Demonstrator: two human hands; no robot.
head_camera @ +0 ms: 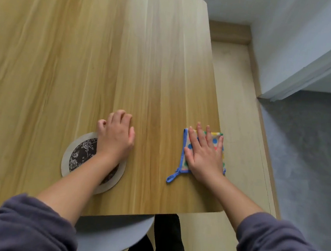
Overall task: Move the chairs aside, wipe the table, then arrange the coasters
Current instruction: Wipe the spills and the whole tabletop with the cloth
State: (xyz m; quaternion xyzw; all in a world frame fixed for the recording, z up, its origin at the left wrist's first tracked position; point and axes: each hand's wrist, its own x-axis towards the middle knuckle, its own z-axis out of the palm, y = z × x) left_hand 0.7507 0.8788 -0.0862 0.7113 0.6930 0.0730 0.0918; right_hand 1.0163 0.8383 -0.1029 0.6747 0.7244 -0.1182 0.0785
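- Coasters, near tabletop [86, 57] edge: round coaster [77, 153], dark floral centre, at L; square polka-dot coaster [188, 142], blue trim w/ loop, at R corner; well apart.
- Left hand [116, 136]: wrist over round coaster; fingers [121, 115] loosely bent, close together, tips on tabletop just beyond its far rim.
- Right hand [204, 155]: flat on square coaster, fingers [199, 132] straight, slightly spread.
- Grey chair seat [109, 235] under near edge.

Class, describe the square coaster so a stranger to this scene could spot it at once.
Start at the near right corner of the wooden table. Under the flat right hand lies a square coaster. Unlike the round coaster with a dark floral centre to its left, it has coloured dots, a blue border and a corner loop.
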